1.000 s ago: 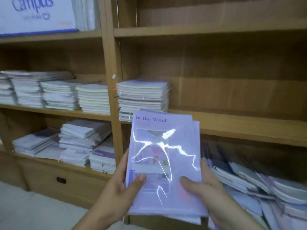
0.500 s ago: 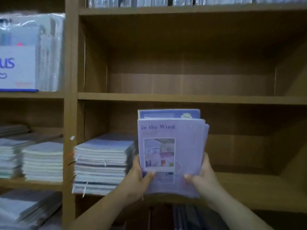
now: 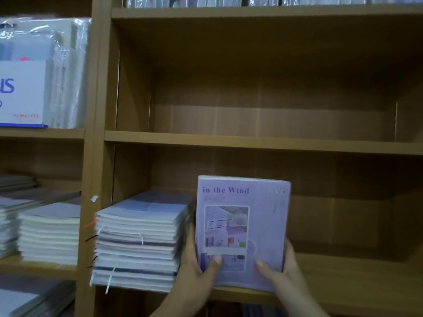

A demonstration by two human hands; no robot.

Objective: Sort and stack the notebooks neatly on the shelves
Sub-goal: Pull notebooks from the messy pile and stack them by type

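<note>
Fingers (image 3: pixel 190 239) of the left hand (image 3: pixel 194 271), squeezed just right of the flat pile of pale paper notebooks (image 3: pixel 137 243), curl behind the near edge of an upright lilac "in the Wind" notebook bundle (image 3: pixel 242 225), with the thumb pressed on its cover. The bundle stands just right of the pile, its lower edge down at the same brown wooden shelf (image 3: pixel 343 277). Further right of the pile, the right hand (image 3: pixel 285 271) grips the bundle's other edge the same way.

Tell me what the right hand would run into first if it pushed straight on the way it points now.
The right hand, gripping the notebook bundle, points up and into the shelf bay. Nothing shows in that line; it would likely reach the back panel first, though depth is unclear.
</note>
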